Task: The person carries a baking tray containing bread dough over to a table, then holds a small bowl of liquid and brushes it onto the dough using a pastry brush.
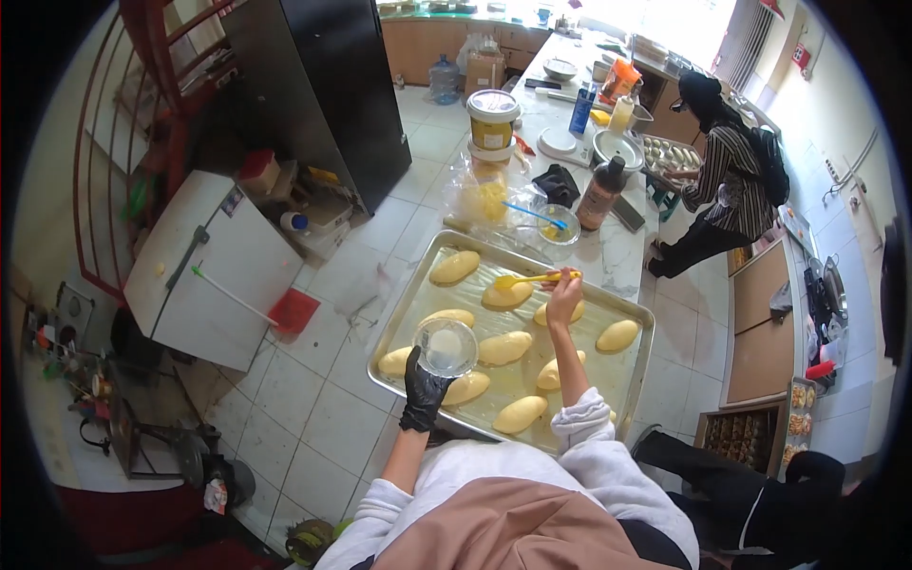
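In my left hand [427, 388], which wears a black glove, is a small clear bowl [447, 349], held over the near left part of a metal baking tray [646, 366]. My bare right hand [564, 293] grips a yellow pastry brush [534, 278]. The brush head lies at the top of an oval dough bun [506, 295] near the tray's far side. Several more pale yellow buns, such as one dough piece [520, 415] at the near edge, rest on the tray, some partly hidden by the bowl and my right arm.
Beyond the tray, a marble counter [608, 255] carries a brown bottle [600, 194], a bowl with a blue brush [556, 226] and a lidded tub [493, 121]. A person in a striped shirt [736, 180] stands at right by another tray [673, 152]. A white chest freezer [214, 266] stands left.
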Demonstrator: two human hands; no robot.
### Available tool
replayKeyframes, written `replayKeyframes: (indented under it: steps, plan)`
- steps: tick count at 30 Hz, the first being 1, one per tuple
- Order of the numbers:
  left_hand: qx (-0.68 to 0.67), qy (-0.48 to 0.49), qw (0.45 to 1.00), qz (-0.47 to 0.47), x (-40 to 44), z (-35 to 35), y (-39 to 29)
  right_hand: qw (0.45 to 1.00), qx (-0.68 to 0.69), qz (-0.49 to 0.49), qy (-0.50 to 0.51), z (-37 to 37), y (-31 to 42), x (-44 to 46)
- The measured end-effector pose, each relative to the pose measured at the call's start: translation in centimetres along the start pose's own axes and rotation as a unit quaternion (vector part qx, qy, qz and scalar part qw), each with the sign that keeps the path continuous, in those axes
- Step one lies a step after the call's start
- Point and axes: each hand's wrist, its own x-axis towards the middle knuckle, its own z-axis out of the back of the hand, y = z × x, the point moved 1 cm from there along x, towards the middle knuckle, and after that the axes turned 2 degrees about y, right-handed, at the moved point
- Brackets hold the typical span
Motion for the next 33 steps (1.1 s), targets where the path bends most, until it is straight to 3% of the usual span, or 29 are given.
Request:
replayKeyframes:
  steps: [8, 12, 14, 19, 24, 30, 33]
  plan:
    - [0.003, -0.005, 1.0, 0.03, 0.1, 0.4, 0.6, 0.995, 0.013, 0.002, -0.102, 2.5, 0.5, -0.1]
    - [0.015, -0.008, 0.999, 0.036, 0.2, 0.5, 0.7, 0.995, 0.038, 0.021, -0.084, 0.5, 0.7, -1.8]
    - [0.027, -0.003, 0.999, 0.026, 0.0, 0.0, 0.6, 1.0, 0.015, -0.006, -0.009, -0.2, 0.4, -2.5]
    - [-0.038, -0.009, 0.999, 0.038, -0.8, -0.3, 0.3, 1.0, 0.004, -0.005, -0.025, 0.6, 1.0, -3.6]
    - [-0.024, -0.006, 0.999, 0.021, -0.8, 0.1, -0.1, 0.996, -0.079, 0.01, 0.041, 2.0, 2.0, -3.6]
    - [0.009, -0.007, 1.0, 0.02, -0.6, 0.1, 0.3, 0.998, 0.028, 0.048, 0.003, -0.1, 2.5, -3.8]
    - [0.011, 0.004, 0.999, 0.032, -0.5, -0.3, 0.6, 0.999, -0.005, 0.022, 0.034, -1.6, 1.8, -4.1]
